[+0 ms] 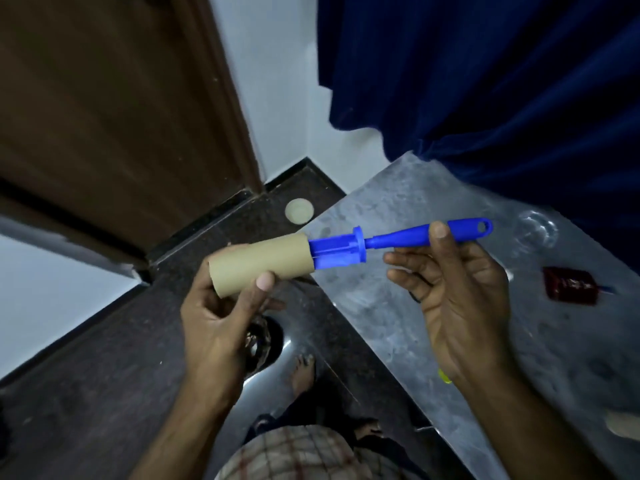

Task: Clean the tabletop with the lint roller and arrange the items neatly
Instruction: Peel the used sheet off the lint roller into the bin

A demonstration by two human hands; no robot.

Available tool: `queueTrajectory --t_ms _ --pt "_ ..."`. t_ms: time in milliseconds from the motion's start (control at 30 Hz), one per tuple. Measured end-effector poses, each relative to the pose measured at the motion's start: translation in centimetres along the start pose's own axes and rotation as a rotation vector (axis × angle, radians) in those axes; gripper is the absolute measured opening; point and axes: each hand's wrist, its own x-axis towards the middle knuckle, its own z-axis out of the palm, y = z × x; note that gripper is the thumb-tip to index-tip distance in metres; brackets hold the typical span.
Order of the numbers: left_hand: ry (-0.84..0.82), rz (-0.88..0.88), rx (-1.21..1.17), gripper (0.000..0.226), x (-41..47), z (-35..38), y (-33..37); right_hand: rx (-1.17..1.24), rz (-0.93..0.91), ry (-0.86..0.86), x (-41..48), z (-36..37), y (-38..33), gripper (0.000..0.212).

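Nearest: checked cloth garment (304, 452) at the lower edge, worn by the person; bare feet (304, 370) on the dark speckled stone floor (104, 358) beside the table's edge.

Left hand (221, 306): raised over the floor, fingers and thumb closed around a tan cardboard tube (261, 263). The tube sits partly on, partly off the blue plastic spindle; whether it is being slid on or drawn off cannot be told. Judged purpose of the grip: to steady the tube for fitting or removal along the spindle's axis.

Right hand (450, 289): palm up, thumb pressed on top of the handle of the blue plastic lint roller (391, 240), fingers loosely curled beneath. It pinches the handle near its hanging-hole end, probably to keep the tool level and resist the pull of the other hand.

Lint roller location: held in the air between both hands, over the near-left corner of the grey mottled tabletop (398, 306), not touching it. Judged status: cleaning not yet under way; the roller is being prepared.

On the tabletop, right side: small dark red packet (568, 285); clear glass item (535, 233), blurred; pale object (623, 424) at the frame edge, unidentified; small yellow item (445, 377) behind the right wrist, unidentified.

Beyond: round pale disc (299, 211) on the floor; dark blue curtain (485, 81); brown wooden door (114, 98); white wall (277, 98).
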Motion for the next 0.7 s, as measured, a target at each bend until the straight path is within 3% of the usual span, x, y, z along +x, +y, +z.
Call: queueTrajectory --t_ms 233,333,433,600,700 --pt "0.274 -0.178 -0.192 0.041 0.6 -4.5 -1.5 -0.028 0.052 -0.165 0.9 5.1 3.6 0.010" --pt "0.368 -0.291 -0.279 0.031 0.5 -6.6 -2.8 -0.087 0.040 -0.236 1.1 6.7 4.9 0.015" --pt "0.452 -0.368 -0.368 0.035 0.1 -8.2 -4.1 -0.137 0.067 -0.295 1.3 8.1 6.5 0.016" --pt "0.559 -0.433 -0.513 0.021 -0.2 -9.9 -6.3 -0.141 0.169 -0.229 1.4 9.7 10.8 0.017" --pt "0.634 -0.442 -0.577 0.027 0.0 -10.8 -8.0 -0.114 0.256 -0.148 1.3 10.5 13.6 0.020"
